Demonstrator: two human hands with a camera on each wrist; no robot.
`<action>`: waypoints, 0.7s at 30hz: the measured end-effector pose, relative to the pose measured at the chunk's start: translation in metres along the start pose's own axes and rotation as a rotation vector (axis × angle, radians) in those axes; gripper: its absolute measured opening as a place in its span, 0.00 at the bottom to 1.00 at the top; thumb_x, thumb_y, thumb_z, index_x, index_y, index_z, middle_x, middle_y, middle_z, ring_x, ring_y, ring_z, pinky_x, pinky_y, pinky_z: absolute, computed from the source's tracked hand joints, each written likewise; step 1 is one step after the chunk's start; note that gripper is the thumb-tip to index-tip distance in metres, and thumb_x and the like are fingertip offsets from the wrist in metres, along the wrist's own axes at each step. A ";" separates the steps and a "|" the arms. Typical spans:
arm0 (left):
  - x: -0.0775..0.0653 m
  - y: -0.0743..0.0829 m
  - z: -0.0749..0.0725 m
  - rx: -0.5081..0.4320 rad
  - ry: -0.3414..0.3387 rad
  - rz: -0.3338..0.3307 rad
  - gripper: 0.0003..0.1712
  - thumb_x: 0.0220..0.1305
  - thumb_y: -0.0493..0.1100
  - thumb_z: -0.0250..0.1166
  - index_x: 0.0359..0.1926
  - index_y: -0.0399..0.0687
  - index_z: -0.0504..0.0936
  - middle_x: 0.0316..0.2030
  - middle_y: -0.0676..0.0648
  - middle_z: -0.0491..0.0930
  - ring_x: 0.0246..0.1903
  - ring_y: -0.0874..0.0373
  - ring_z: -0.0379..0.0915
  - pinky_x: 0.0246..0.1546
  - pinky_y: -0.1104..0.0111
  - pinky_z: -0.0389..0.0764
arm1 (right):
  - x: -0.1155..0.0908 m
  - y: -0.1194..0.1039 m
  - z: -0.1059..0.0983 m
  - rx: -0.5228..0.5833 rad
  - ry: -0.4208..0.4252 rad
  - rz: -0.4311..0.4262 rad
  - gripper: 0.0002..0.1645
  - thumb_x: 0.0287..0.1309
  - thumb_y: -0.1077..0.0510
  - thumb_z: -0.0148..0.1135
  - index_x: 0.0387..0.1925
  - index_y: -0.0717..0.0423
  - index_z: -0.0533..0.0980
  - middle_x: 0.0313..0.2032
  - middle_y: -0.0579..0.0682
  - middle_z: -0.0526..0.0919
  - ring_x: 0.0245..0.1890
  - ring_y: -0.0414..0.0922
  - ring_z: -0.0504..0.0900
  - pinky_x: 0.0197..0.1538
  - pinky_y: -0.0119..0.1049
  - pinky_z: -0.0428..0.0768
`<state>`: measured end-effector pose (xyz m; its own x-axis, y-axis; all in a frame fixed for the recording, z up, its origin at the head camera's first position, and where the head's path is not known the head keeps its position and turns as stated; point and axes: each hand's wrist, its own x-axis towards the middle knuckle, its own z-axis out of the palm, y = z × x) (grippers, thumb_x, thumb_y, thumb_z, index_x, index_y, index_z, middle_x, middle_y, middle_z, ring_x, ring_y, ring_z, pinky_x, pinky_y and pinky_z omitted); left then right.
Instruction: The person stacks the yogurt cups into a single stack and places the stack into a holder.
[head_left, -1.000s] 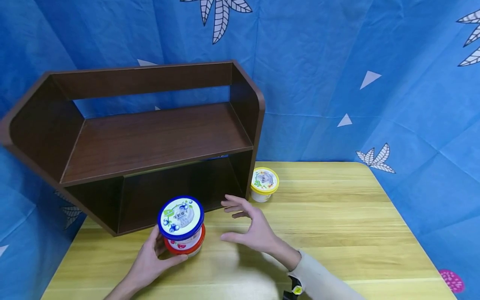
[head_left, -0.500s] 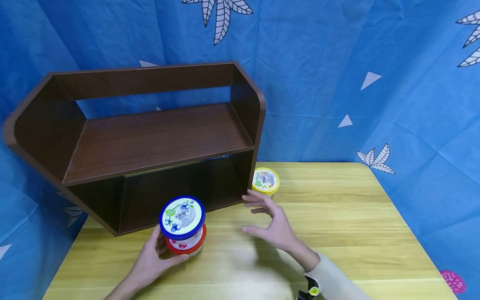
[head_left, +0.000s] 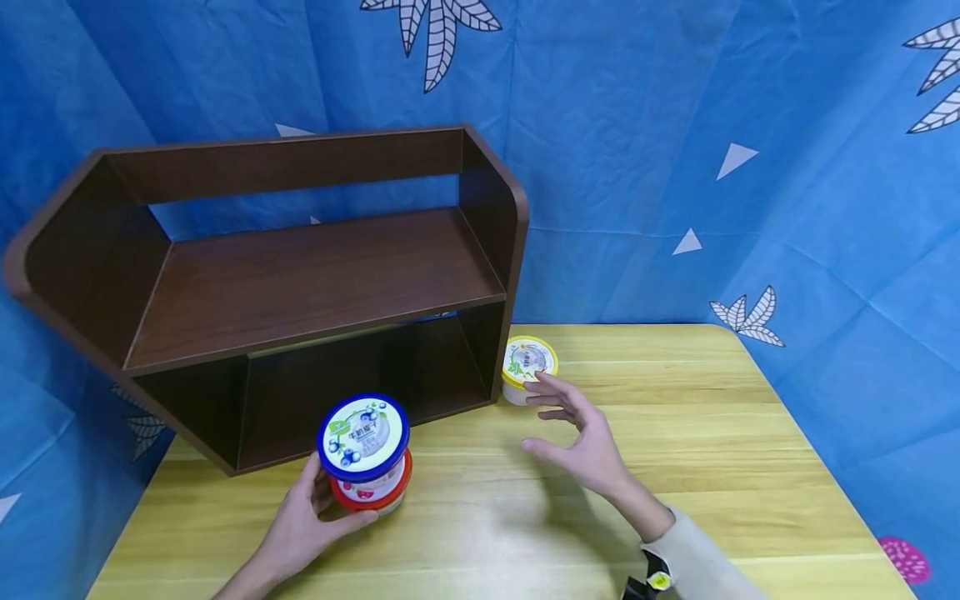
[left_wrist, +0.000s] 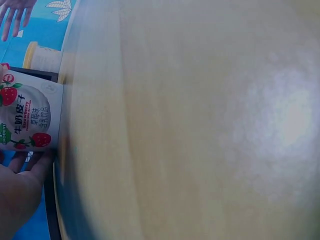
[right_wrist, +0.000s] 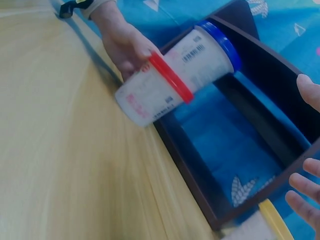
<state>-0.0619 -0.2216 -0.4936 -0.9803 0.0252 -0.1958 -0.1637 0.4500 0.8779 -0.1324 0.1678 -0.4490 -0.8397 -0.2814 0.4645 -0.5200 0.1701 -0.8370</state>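
Observation:
My left hand point(head_left: 296, 525) holds a red-lidded tub point(head_left: 386, 496) with fingers and thumb curved round its side. On top of that tub stands a blue-lidded tub point(head_left: 363, 437) with blueberries on its lid. Strawberries and printed characters show on the red-lidded tub point(left_wrist: 25, 112) in the left wrist view. My right hand point(head_left: 588, 446) hovers over the table with fingers spread and nothing in it. Just beyond its fingertips is a yellow-lidded tub point(head_left: 521, 358), its lid partly covered by the fingers in the head view.
A dark brown two-tier shelf point(head_left: 322, 275) stands at the back left, behind the stacked tubs. Its right side panel is beside the yellow-lidded tub. The light wooden table point(head_left: 712, 433) reaches right and forward. Blue patterned cloth point(head_left: 615, 167) hangs behind.
My right hand has moved to the right, away from the stacked tubs and past the front of the yellow-lidded tub. The left hand and both stacked tubs stay in place.

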 end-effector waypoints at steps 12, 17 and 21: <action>-0.001 0.002 0.000 -0.004 0.003 -0.009 0.63 0.54 0.52 0.83 0.81 0.53 0.52 0.74 0.37 0.70 0.72 0.35 0.70 0.69 0.44 0.80 | 0.000 0.015 -0.020 -0.006 0.135 0.064 0.48 0.51 0.76 0.74 0.74 0.63 0.67 0.63 0.65 0.82 0.57 0.32 0.85 0.57 0.30 0.86; -0.001 0.002 0.001 0.004 0.007 -0.005 0.63 0.54 0.53 0.83 0.81 0.53 0.52 0.74 0.37 0.70 0.72 0.34 0.70 0.69 0.44 0.80 | 0.002 0.019 -0.022 -0.002 0.174 0.096 0.49 0.52 0.75 0.73 0.75 0.64 0.65 0.64 0.72 0.79 0.57 0.33 0.85 0.57 0.29 0.86; -0.001 0.002 0.001 0.000 0.007 0.001 0.63 0.54 0.52 0.83 0.81 0.53 0.53 0.74 0.37 0.70 0.72 0.34 0.70 0.68 0.44 0.81 | 0.004 0.026 -0.025 -0.024 0.196 0.134 0.48 0.54 0.73 0.74 0.75 0.62 0.66 0.65 0.61 0.82 0.57 0.33 0.84 0.57 0.28 0.86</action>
<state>-0.0613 -0.2201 -0.4920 -0.9813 0.0191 -0.1914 -0.1625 0.4499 0.8782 -0.1531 0.1944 -0.4617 -0.9147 -0.0663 0.3985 -0.4031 0.2170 -0.8891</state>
